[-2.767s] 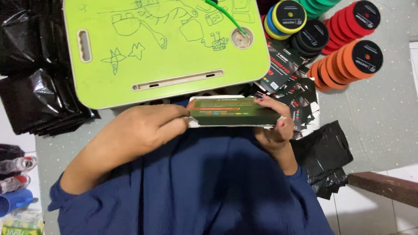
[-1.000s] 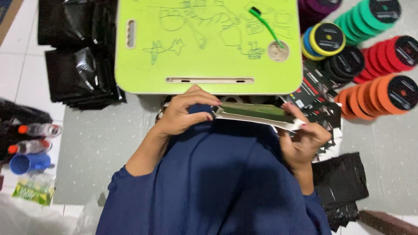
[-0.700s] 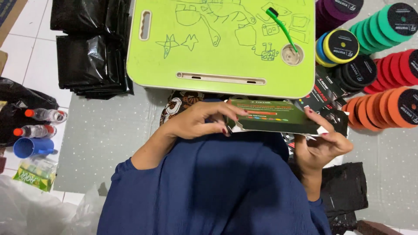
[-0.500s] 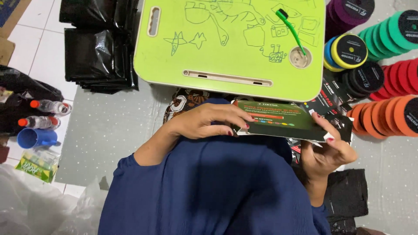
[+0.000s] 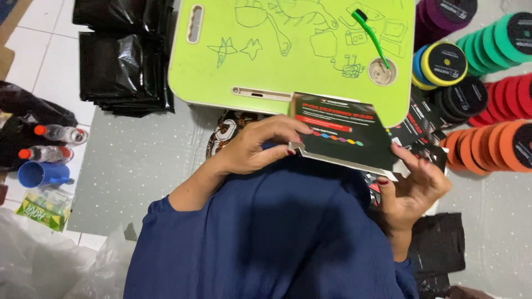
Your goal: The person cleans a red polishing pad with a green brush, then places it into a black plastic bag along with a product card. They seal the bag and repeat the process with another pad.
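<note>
Centre right of the frame: the black printed card sleeve (image 5: 343, 135) is held up flat between both hands, face to the camera. The left hand (image 5: 260, 145) pinches its left edge, fingers curled over the top, thumb beneath, steadying it. The right hand (image 5: 413, 185) cups the lower right corner with fingers half spread, supporting from below. The sleeve overlaps the front edge of the lime green lap table (image 5: 288, 55). Foam pads (image 5: 487, 99) are stacked at right. Compared with half a second ago, the sleeve is tilted up higher and reaches over the table's edge.
</note>
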